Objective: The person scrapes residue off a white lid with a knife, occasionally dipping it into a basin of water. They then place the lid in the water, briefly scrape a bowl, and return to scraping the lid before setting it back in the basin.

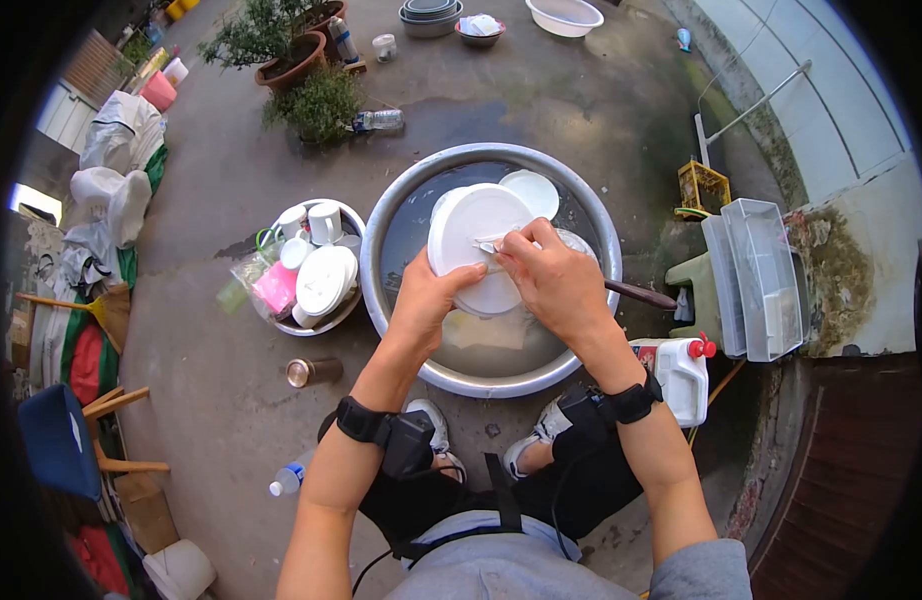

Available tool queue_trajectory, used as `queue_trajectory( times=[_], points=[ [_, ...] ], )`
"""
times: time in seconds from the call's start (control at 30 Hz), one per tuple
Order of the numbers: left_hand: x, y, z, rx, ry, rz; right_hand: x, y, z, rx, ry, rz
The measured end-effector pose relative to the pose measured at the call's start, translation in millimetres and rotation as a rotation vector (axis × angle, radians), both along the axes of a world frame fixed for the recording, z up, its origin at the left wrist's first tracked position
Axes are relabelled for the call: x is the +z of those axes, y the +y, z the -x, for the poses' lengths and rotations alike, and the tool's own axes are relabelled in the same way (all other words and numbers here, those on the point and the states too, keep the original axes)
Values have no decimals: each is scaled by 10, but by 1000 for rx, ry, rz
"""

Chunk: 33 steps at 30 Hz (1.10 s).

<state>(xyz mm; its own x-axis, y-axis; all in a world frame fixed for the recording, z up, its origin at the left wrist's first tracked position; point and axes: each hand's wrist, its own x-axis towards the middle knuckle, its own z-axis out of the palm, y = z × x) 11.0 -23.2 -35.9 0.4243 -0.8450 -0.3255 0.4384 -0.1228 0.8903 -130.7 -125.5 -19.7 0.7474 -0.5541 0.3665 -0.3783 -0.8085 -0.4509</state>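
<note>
My left hand point(426, 295) grips the lower left edge of a round white plastic lid point(471, 222), its thumb lying across the surface. At the lid's middle, the closed fingers of my right hand point(551, 270) pinch a small whitish scrap point(486, 244), too small to name. Both hands are above a wide metal basin point(373, 215) holding cloudy water. Another white round lid point(531, 192) lies in the basin behind the held one. A dark handle point(641, 294) sticks out over the basin's right rim, its other end hidden by my right hand.
Left of the basin, a smaller metal bowl point(356, 215) holds white containers and a pink packet point(275, 288). A brown jar point(313, 373) stands nearby. To the right are a white jug point(676, 380) with a red cap and clear plastic bins point(766, 280). Potted plants point(296, 65) stand ahead.
</note>
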Motion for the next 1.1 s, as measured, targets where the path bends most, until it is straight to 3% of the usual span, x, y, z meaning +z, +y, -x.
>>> queue_trajectory(
  times=[1.1],
  points=[
    [-38, 27, 106, 25, -144, 40, 37, 118, -44, -44, -56, -263]
  ],
)
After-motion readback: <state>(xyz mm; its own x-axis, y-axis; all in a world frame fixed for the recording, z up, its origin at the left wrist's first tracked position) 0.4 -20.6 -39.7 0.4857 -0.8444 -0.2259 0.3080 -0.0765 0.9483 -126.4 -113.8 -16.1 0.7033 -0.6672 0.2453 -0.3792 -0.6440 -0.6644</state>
